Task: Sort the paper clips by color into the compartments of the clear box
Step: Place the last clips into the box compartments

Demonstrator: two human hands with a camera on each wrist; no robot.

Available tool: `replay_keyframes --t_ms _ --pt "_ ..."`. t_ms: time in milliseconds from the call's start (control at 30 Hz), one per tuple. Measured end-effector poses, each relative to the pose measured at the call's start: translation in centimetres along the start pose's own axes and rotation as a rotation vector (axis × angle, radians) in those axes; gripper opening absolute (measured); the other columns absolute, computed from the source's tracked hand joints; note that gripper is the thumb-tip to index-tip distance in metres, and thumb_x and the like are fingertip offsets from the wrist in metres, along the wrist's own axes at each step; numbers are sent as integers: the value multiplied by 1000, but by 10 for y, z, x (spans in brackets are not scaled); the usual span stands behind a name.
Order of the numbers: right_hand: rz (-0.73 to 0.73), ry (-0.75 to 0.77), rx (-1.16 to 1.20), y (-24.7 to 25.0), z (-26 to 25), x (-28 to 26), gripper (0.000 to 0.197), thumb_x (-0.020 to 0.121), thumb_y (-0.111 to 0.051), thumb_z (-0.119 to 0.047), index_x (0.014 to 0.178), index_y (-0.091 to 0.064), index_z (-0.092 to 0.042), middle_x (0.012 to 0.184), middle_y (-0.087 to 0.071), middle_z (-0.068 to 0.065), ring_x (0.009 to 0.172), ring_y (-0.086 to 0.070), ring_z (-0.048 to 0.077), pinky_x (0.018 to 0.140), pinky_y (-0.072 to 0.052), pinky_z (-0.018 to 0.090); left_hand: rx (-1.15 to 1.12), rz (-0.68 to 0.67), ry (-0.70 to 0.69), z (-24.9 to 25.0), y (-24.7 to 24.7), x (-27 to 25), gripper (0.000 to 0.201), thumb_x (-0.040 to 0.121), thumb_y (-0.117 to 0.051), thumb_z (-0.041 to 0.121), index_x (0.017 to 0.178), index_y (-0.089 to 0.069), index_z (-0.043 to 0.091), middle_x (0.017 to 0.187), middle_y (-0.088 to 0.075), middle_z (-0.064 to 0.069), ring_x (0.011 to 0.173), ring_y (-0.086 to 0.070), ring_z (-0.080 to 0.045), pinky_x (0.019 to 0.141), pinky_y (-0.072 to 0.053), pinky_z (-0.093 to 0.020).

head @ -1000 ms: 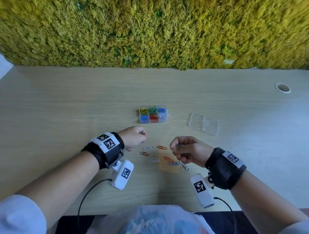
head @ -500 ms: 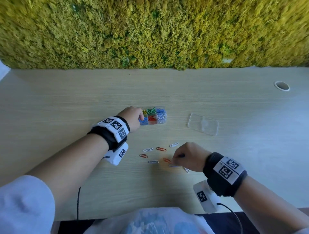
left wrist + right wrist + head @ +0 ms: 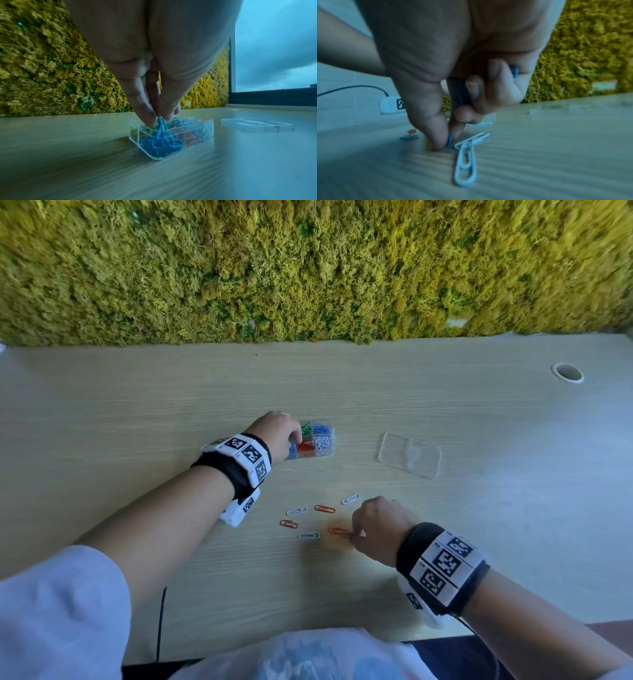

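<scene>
The clear box [image 3: 328,453] [image 3: 208,130] stands mid-table with clips sorted by color in its compartments. My left hand [image 3: 279,433] [image 3: 158,116] is over its left side. It pinches a bunch of blue clips [image 3: 162,134] that hang into the near-left compartment. My right hand [image 3: 356,537] [image 3: 448,141] is down on the table. Its thumb and forefinger pinch a blue clip [image 3: 449,139], and its curled fingers hold more blue clips [image 3: 460,93]. Loose white clips [image 3: 297,511] [image 3: 465,162] and red clips [image 3: 324,508] lie between my hands.
The box's clear lid [image 3: 409,459] [image 3: 257,123] lies to the right of the box. A moss wall [image 3: 308,268] backs the table. A cable hole [image 3: 567,372] is at the far right. A plastic bag [image 3: 308,655] sits at the near edge.
My left hand went from the loose clips up to the box with blue clips. My right hand dropped to the table and pinched a blue clip.
</scene>
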State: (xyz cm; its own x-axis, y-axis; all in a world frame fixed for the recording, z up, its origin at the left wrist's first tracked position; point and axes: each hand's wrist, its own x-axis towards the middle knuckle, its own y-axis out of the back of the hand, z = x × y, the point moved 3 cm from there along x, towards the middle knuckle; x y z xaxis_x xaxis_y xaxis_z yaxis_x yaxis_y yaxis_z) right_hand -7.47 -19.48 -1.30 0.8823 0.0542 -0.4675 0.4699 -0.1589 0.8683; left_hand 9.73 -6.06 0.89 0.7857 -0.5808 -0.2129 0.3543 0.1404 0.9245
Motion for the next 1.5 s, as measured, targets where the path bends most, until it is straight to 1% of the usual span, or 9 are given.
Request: replay_keyframes --t_ms 133,300,400,567,800,1033,1100,1233,1500 --pt "-39 -24 364 14 9 -3 12 83 -57 -26 76 -63 -18 75 -64 0 65 -55 15 60 -49 28 -117 127 9 -7 6 -8 25 92 -50 3 104 -67 15 107 -57 -3 95 -54 -20 82 -44 -28" --pt "-213 -113 1621 23 16 8 3 64 -39 -18 63 -41 -15 55 -41 6 43 -29 14 40 -22 17 -216 211 42 -23 6 -20 23 90 -49 5 99 -69 15 102 -62 -4 86 -56 -19 74 -39 -24" --pt "-220 -127 1766 31 18 25 15 74 -37 -18 64 -47 -13 58 -48 5 43 -35 13 38 -26 16 -227 198 66 -30 5 -28 21 90 -51 8 97 -69 16 100 -63 -2 82 -55 -16 73 -37 -22" --pt "-197 -353 1359 50 31 65 25 93 -39 -5 75 -56 -7 58 -52 6 37 -45 11 34 -35 15 -210 164 84 -32 0 -40 19 90 -52 13 98 -68 19 98 -61 0 80 -54 -15 71 -38 -21" --pt "-66 -351 45 103 39 106 30 90 -46 -10 60 -48 -10 61 -53 8 50 -46 20 54 -38 22 -247 118 92 -30 -7 -49 15 91 -53 16 96 -67 21 98 -63 1 82 -58 -17 76 -49 -28" --pt "-111 -273 -131 105 23 146 38 88 -54 -15 51 -46 -12 55 -50 6 52 -47 21 56 -43 26 -243 73 102 -34 -12 -55 17 91 -52 19 99 -66 21 102 -61 2 89 -59 -17 82 -51 -32" --pt "-118 -228 -155 105 25 165 37 81 -53 -18 44 -53 -13 61 -66 16 50 -55 23 73 -59 37 -240 46 107 -34 -14 -57 16 91 -52 19 98 -66 22 100 -61 3 88 -59 -16 81 -50 -30" --pt "-42 -109 -169 119 -3 154 27 94 -47 -11 105 -71 -9 110 -72 4 99 -69 17 80 -54 26 -218 -53 41 -21 -19 -61 12 88 -57 17 93 -67 19 81 -57 11 76 -55 -9 70 -46 -22" --pt "13 15 -357 113 -20 154 36 90 -52 -1 123 -63 -13 124 -62 6 106 -64 25 74 -51 26 -74 -307 -76 6 -39 -68 10 84 -64 22 94 -64 17 73 -48 16 76 -51 -9 67 -41 -23"
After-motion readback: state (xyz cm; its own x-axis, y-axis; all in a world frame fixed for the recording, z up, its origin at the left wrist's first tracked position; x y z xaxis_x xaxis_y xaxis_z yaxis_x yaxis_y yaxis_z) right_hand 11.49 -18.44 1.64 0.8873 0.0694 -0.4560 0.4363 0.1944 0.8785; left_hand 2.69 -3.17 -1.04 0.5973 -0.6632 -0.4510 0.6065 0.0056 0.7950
